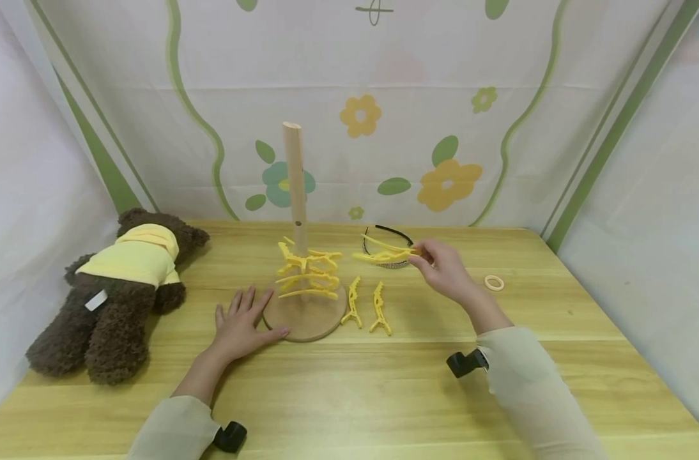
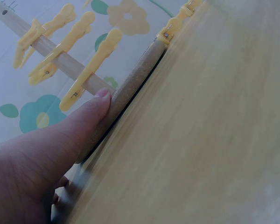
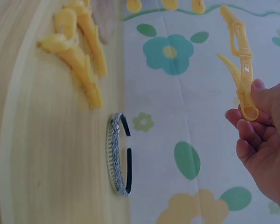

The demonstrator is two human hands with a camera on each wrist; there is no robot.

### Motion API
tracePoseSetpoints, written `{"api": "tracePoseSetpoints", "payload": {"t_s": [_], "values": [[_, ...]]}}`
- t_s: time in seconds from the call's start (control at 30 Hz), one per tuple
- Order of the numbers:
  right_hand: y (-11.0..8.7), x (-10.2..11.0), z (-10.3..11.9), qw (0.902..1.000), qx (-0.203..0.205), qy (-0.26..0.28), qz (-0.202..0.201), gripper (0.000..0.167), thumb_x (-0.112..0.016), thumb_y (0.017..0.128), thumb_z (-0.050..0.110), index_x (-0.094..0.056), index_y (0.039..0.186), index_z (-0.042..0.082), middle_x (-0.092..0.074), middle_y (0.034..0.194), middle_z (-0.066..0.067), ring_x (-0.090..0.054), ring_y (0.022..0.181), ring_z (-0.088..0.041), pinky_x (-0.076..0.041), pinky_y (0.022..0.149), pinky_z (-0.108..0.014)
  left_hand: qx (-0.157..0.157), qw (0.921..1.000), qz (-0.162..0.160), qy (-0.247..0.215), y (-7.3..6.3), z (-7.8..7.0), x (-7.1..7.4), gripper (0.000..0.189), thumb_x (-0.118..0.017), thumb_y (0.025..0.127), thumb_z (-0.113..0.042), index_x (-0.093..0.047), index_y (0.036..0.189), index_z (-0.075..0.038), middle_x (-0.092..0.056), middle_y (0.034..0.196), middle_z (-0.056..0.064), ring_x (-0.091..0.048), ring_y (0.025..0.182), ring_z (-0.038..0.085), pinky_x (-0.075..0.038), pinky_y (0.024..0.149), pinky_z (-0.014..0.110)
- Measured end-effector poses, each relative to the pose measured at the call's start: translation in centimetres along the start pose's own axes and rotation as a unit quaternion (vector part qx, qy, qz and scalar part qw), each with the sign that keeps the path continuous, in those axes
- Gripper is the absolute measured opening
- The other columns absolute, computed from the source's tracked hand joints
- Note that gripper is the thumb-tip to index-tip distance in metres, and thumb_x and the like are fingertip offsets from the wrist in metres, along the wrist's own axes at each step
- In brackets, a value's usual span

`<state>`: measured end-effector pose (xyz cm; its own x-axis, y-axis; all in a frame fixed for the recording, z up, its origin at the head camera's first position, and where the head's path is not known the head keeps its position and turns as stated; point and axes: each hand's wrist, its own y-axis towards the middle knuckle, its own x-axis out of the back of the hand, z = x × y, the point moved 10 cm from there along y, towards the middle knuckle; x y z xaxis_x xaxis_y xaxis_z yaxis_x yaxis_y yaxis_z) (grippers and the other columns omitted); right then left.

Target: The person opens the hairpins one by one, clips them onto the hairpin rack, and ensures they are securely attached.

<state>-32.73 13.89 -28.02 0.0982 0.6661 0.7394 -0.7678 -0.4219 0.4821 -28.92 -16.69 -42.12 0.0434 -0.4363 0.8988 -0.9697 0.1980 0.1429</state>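
A yellow hair clip [image 1: 378,257] is pinched by its rear end between the thumb and fingers of my right hand [image 1: 446,271]; its jaws are spread apart in the right wrist view. My left hand [image 1: 243,329] lies with straight, spread fingers at the left of the wooden stand, its thumb touching the round base [image 1: 303,324]. Several yellow clips [image 2: 91,67] are clamped one above another on the lower part of the upright post [image 1: 294,172]. Two more clips, a left one [image 1: 353,303] and a right one [image 1: 379,310], lie on the table right of the base.
A headband [image 3: 115,156] with a glittery band and black ends lies behind the held clip. Farther right is a pale ring [image 1: 494,283]. At the left lies a brown teddy bear [image 1: 125,262] in a yellow top. A flowered cloth [image 1: 338,57] hangs behind the table.
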Motion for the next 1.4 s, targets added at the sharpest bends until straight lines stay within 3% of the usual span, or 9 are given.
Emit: {"api": "tracePoseSetpoints", "payload": {"t_s": [0.27,0.57,0.83,1.4], "values": [[2.5,-1.7,2.6,0.9994,0.003,0.029,0.018,0.011,-0.057,0.084,0.009,-0.057,0.091,0.001,-0.049,0.068,-0.002,-0.041,0.057,-0.015,-0.036,0.051,-0.028,-0.001,1.0000,0.000,0.001,-0.1,0.1,0.1,0.088,-0.052,0.069,-0.066,-0.026,0.137,-0.017,-0.014,0.138,0.023,-0.006,0.123,0.043,0.004,0.085,0.065],[5.0,-3.4,6.1,0.9978,0.048,0.040,0.020,0.010,-0.057,0.084,0.008,-0.056,0.089,-0.001,-0.048,0.068,-0.002,-0.041,0.059,-0.015,-0.035,0.053,-0.028,-0.002,1.0000,-0.002,0.003,-0.1,0.2,0.0,0.088,-0.051,0.069,-0.066,-0.025,0.138,-0.018,-0.014,0.138,0.023,-0.006,0.123,0.043,0.004,0.085,0.065],[6.4,-5.0,8.2,0.9953,0.061,0.070,0.030,0.009,-0.055,0.085,0.009,-0.055,0.087,0.000,-0.042,0.065,-0.002,-0.036,0.057,-0.015,-0.032,0.052,-0.027,-0.003,1.0000,-0.002,0.004,-0.1,0.3,-0.1,0.088,-0.051,0.069,-0.066,-0.025,0.138,-0.018,-0.014,0.138,0.023,-0.006,0.123,0.044,0.004,0.085,0.065],[7.6,-6.4,9.7,0.9963,0.044,0.061,0.043,0.014,-0.055,0.086,0.014,-0.055,0.085,0.000,-0.045,0.067,-0.003,-0.039,0.057,-0.015,-0.034,0.052,-0.025,-0.004,1.0000,-0.001,0.008,0.1,0.3,-0.2,0.088,-0.051,0.069,-0.066,-0.025,0.138,-0.017,-0.014,0.138,0.023,-0.006,0.123,0.044,0.004,0.085,0.065]]}}
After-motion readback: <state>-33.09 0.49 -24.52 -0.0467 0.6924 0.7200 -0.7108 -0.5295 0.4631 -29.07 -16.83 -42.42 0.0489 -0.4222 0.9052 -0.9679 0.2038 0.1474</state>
